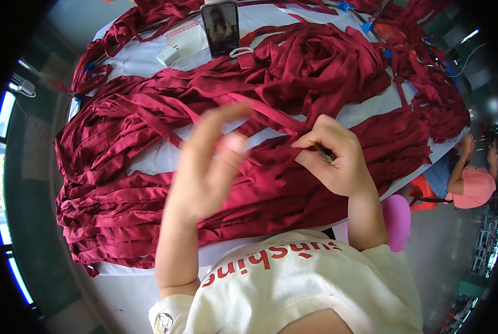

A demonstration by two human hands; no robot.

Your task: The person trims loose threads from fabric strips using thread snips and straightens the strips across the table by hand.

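Long dark red fabric strips (121, 209) lie in thick folds across a white-covered table. My left hand (212, 161) is raised over them, blurred by motion, its thumb and fingers apart with nothing visible between them. To its right, my right hand (332, 156) pinches the end of a red strip (268, 114) between thumb and fingertips. Something small and dark shows inside the curled fingers of that hand; I cannot make out what it is. Behind both hands rises a coiled heap of the same red fabric (321, 58).
A phone (221, 30) stands at the table's back, near a beaded bracelet (241, 52), a white charger (168, 55) and a patterned paper (185, 38). A pink stool (396, 222) is beside me. Another person in pink (474, 186) sits at the right.
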